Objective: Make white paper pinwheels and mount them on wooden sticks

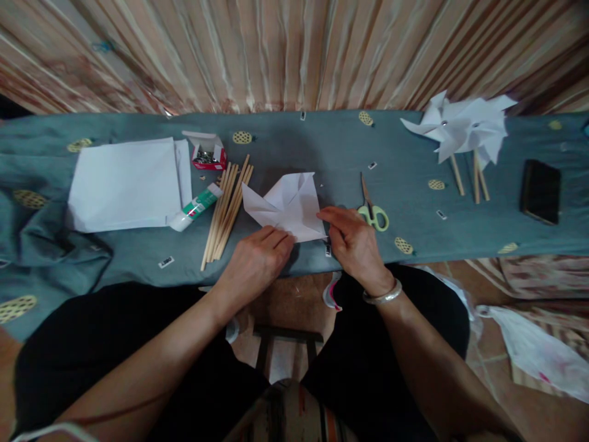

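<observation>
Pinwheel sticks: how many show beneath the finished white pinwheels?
3. All at far right under the pinwheels: left stick, middle stick, right stick. More may be hidden.

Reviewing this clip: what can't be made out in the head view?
- Folded paper: its near edge is covered by the left hand and right hand.
- Small red box: contents too small and dark to identify.
- Glue tube: label unreadable, too small.
- Black phone: screen dark.
</observation>
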The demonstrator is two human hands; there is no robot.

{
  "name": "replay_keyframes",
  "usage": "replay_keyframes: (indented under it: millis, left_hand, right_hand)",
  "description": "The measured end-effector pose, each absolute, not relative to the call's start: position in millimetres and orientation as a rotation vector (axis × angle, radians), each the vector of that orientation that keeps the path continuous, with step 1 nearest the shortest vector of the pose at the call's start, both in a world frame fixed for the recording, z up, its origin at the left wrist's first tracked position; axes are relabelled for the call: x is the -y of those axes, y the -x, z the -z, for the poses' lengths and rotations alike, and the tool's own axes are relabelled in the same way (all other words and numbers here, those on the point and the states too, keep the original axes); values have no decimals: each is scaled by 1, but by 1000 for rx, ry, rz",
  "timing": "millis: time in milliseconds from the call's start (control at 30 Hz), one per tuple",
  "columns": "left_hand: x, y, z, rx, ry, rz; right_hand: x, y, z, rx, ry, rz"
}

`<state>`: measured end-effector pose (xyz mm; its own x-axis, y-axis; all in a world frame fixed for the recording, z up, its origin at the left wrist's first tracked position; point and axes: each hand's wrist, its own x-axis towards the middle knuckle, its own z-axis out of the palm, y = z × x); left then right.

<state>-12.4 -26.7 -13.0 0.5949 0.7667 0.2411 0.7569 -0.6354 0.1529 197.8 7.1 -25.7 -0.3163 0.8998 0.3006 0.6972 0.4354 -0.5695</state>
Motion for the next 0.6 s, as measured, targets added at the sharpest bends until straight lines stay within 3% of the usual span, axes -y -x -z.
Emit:
replay_keyframes:
  millis: [300,600]
  left_hand:
    - [27,14,10,-1351,-2759,-495]
    - [29,15,7,-1331,-2767,-463]
  right_hand:
    - [-7,-197,26,2135,1343,-453]
    - [-4,-194,20,1984,1230,-867]
